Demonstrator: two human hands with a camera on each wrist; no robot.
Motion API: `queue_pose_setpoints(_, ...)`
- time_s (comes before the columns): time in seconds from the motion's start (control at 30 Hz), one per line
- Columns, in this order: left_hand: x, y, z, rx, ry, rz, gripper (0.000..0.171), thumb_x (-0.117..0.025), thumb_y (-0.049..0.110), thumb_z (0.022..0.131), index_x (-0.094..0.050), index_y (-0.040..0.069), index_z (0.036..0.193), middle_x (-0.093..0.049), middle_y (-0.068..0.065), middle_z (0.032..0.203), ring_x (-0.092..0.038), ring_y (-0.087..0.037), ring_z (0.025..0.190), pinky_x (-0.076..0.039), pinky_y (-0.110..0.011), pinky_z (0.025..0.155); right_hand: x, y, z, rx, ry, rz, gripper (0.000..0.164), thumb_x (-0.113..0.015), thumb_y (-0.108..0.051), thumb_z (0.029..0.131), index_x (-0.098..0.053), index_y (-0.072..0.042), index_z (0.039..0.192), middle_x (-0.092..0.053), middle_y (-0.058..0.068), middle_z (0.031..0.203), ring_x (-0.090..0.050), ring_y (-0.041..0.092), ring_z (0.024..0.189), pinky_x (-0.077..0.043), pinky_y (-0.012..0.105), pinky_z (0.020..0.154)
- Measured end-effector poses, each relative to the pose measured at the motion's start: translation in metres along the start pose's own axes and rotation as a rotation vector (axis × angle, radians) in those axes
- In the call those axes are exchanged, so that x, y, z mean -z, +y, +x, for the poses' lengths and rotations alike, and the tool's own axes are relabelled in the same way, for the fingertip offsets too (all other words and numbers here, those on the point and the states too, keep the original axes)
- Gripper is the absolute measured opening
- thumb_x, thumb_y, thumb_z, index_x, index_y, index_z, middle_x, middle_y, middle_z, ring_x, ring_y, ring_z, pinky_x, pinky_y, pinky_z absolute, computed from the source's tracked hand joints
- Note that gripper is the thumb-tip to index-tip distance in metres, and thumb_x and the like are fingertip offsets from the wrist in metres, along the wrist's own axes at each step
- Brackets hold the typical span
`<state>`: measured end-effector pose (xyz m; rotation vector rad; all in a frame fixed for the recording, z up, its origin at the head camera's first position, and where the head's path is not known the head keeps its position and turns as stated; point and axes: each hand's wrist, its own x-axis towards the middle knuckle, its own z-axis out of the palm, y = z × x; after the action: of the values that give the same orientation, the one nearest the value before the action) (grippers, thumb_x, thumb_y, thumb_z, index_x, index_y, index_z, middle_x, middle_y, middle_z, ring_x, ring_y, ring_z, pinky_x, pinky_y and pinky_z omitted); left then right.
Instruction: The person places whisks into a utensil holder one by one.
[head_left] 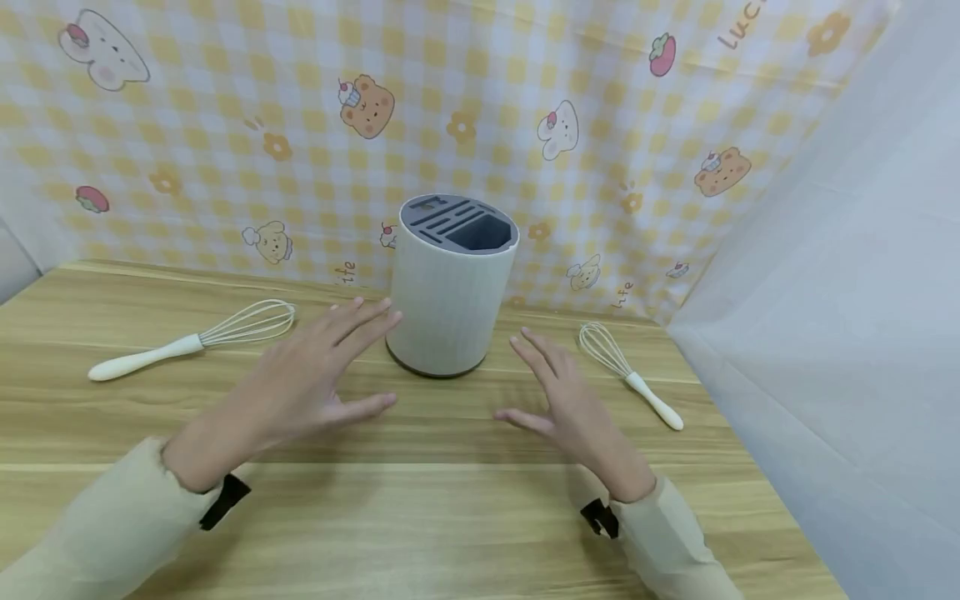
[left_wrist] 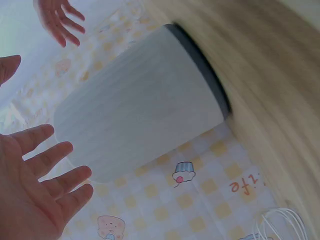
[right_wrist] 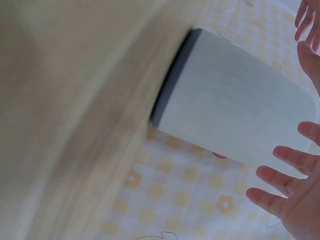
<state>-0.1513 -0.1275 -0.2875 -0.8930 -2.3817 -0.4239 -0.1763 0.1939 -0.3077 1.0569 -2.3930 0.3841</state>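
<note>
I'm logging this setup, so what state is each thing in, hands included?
Holder: upright on the table, nothing sticking out of its top
Left whisk: lying down, not held
Right whisk: lying down, not held
Left hand: fingers spread, holding nothing
Right hand: fingers spread, holding nothing
Cloth: hanging

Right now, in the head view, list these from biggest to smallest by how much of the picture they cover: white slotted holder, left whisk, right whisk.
1. White slotted holder
2. Left whisk
3. Right whisk

That's apparent size only; camera distance and angle leave the whisks' true sizes unsure.
</note>
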Motion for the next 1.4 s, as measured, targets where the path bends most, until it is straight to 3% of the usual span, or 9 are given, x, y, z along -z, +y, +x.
queue_pose_setpoints(0.13, 0.002, -0.002, 0.015, 0.003, 0.081, -0.044, 0.076, -0.069, 0.045, 0.077, -0.041, 0.013, 0.14, -0.044, -0.01, 0.142, -0.043, -0.035, 0.128, -0.044, -0.054, 0.095, 0.003, 0.003, 0.012, -0.04, 0.064, 0.095, 0.08, -0.076, -0.035, 0.074, -0.039, -0.005, 0.139, -0.04, 0.016, 0.141, -0.04, 0.033, 0.128, -0.037, 0.049, 0.105)
queue_pose_setpoints(0.33, 0.003, -0.002, 0.039, 0.054, 0.176, -0.083, 0.067, -0.068, 0.037, 0.08, -0.045, 0.012, 0.138, -0.046, -0.008, 0.139, -0.047, -0.034, 0.121, -0.054, -0.046, 0.069, 0.008, 0.009, 0.036, -0.126, 0.165, 0.256, 0.07, -0.077, -0.016, 0.075, -0.043, -0.001, 0.135, -0.045, 0.016, 0.136, -0.041, 0.03, 0.127, -0.033, 0.045, 0.108)
queue_pose_setpoints(0.4, 0.004, -0.001, 0.046, 0.093, 0.182, -0.105, 0.065, -0.068, 0.034, 0.082, -0.045, 0.013, 0.138, -0.046, -0.007, 0.14, -0.046, -0.033, 0.123, -0.054, -0.047, 0.074, 0.008, 0.01, 0.044, -0.182, 0.173, 0.297, 0.067, -0.074, -0.016, 0.078, -0.042, -0.004, 0.136, -0.045, 0.013, 0.137, -0.041, 0.027, 0.127, -0.035, 0.044, 0.107)
queue_pose_setpoints(0.53, 0.003, -0.001, 0.061, 0.17, 0.194, -0.157, 0.061, -0.066, 0.033, 0.085, -0.044, 0.013, 0.138, -0.046, -0.008, 0.14, -0.044, -0.032, 0.126, -0.042, -0.052, 0.098, 0.008, 0.012, 0.06, -0.273, 0.204, 0.373, 0.061, -0.071, -0.018, 0.082, -0.043, -0.006, 0.136, -0.047, 0.011, 0.135, -0.045, 0.024, 0.121, -0.04, 0.042, 0.103)
queue_pose_setpoints(0.7, -0.001, -0.005, 0.077, 0.257, 0.206, -0.224, 0.063, -0.063, 0.036, 0.086, -0.041, 0.012, 0.14, -0.043, -0.011, 0.141, -0.041, -0.031, 0.129, -0.037, -0.05, 0.105, 0.009, 0.015, 0.077, -0.389, 0.267, 0.49, 0.058, -0.068, -0.023, 0.085, -0.044, -0.011, 0.136, -0.046, 0.007, 0.136, -0.046, 0.022, 0.12, -0.041, 0.04, 0.102)
queue_pose_setpoints(0.83, -0.005, -0.01, 0.086, 0.343, 0.218, -0.296, 0.065, -0.063, 0.036, 0.086, -0.039, 0.01, 0.141, -0.041, -0.016, 0.14, -0.041, -0.032, 0.128, -0.037, -0.051, 0.104, 0.009, 0.019, 0.089, -0.451, 0.324, 0.594, 0.056, -0.067, -0.028, 0.086, -0.045, -0.014, 0.135, -0.046, 0.003, 0.137, -0.046, 0.02, 0.12, -0.04, 0.039, 0.102)
queue_pose_setpoints(1.0, -0.009, -0.016, 0.095, 0.454, 0.239, -0.4, 0.066, -0.062, 0.037, 0.086, -0.037, 0.011, 0.142, -0.04, -0.017, 0.138, -0.045, -0.032, 0.117, -0.043, -0.05, 0.095, 0.003, 0.025, 0.1, -0.532, 0.394, 0.693, 0.052, -0.062, -0.03, 0.088, -0.046, -0.015, 0.135, -0.049, 0.003, 0.133, -0.049, 0.018, 0.117, -0.042, 0.037, 0.099)
queue_pose_setpoints(1.13, -0.013, -0.02, 0.099, 0.532, 0.263, -0.493, 0.066, -0.063, 0.037, 0.086, -0.038, 0.011, 0.141, -0.037, -0.017, 0.139, -0.046, -0.031, 0.116, -0.044, -0.046, 0.097, -0.005, 0.03, 0.106, -0.605, 0.452, 0.808, 0.048, -0.058, -0.029, 0.091, -0.046, -0.015, 0.135, -0.051, 0.003, 0.132, -0.049, 0.016, 0.114, -0.044, 0.034, 0.097)
queue_pose_setpoints(1.4, -0.025, -0.026, 0.103, 0.596, 0.276, -0.594, 0.065, -0.06, 0.04, 0.087, -0.039, 0.007, 0.139, -0.04, -0.017, 0.134, -0.046, -0.028, 0.115, -0.046, -0.042, 0.096, -0.023, 0.037, 0.112, -0.664, 0.436, 1.013, 0.05, -0.052, -0.029, 0.095, -0.039, -0.015, 0.142, -0.045, 0.007, 0.138, -0.047, 0.016, 0.121, -0.043, 0.04, 0.101)
